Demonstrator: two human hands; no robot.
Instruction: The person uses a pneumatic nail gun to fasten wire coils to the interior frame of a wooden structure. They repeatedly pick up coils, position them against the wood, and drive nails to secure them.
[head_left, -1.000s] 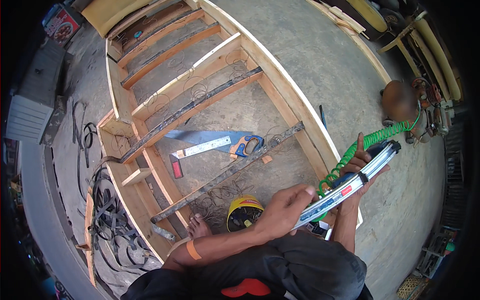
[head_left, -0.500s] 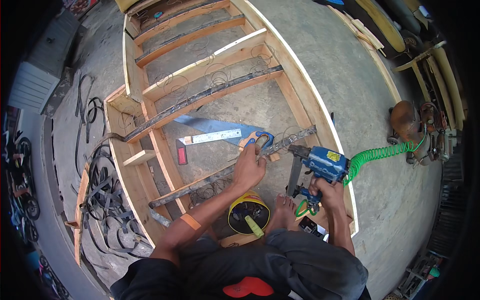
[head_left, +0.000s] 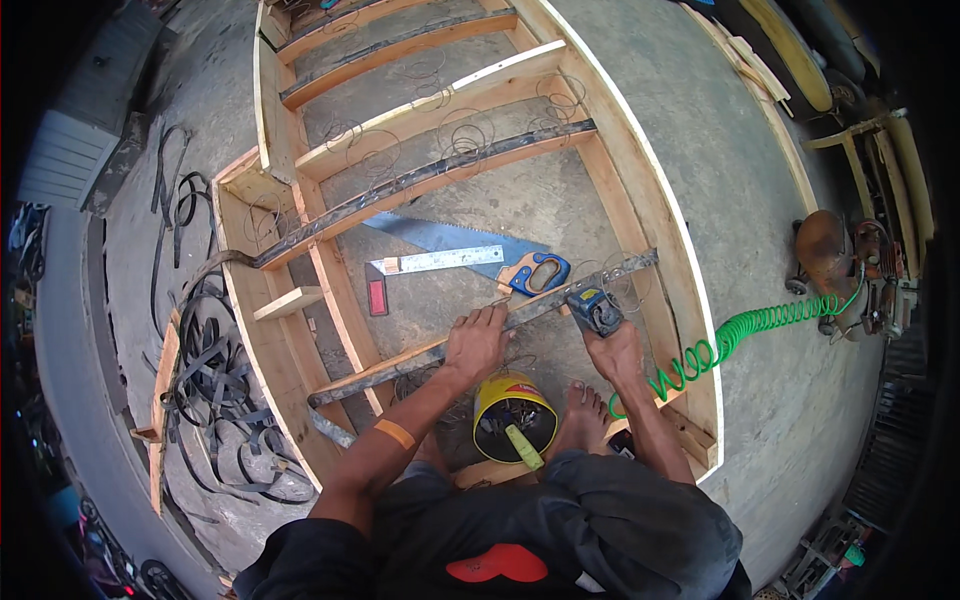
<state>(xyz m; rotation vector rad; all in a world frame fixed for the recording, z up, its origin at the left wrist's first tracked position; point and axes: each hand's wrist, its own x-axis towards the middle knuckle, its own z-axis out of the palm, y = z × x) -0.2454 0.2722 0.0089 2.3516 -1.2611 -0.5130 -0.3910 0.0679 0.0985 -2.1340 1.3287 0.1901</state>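
Observation:
My right hand is wrapped round a blue air-powered nail gun. Its nose end is at a wooden slat topped with a dark strap; whether it touches is hidden. Further left along that slat, my left hand is closed over it, fingertips on the far side. Thin wire coil springs stand by the slat's right end. Just beyond lies a handsaw with a blue and orange handle, and a try square with a red-faced stock lies against it.
The wooden frame surrounds my feet. A yellow bucket of small items, with a green-handled tool, stands between them. A green coiled hose runs right to a rusty compressor. Black straps lie tangled at left.
My right hand has swung the nail gun from a sideways hold onto the slat. My left hand has left its raised pinch and moved left, down onto the slat. The view has shifted slightly.

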